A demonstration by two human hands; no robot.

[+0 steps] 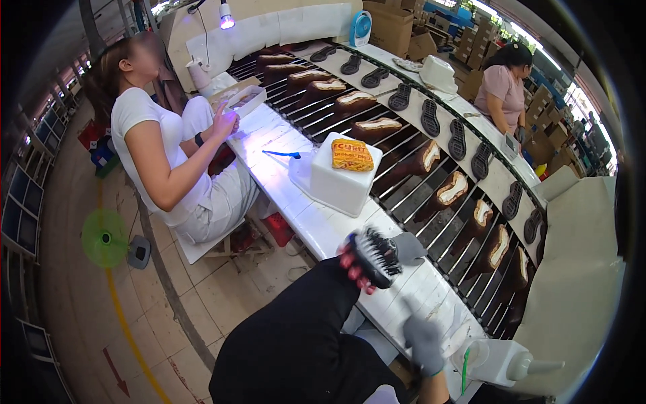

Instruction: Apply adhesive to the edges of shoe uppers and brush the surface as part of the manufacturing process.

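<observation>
Two gloved hands; bristly black-and-white object [377, 257] just left of left hand's [408, 249] fingers; right hand [424, 345] blurred, white bottle [496, 361] right of its fingers; spread and hold: cannot tell, either hand

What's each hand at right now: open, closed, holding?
Left hand: right by the black bristled item; grip partly hidden, can't tell open or closed.
Right hand: motion-blurred, can't tell.
</observation>
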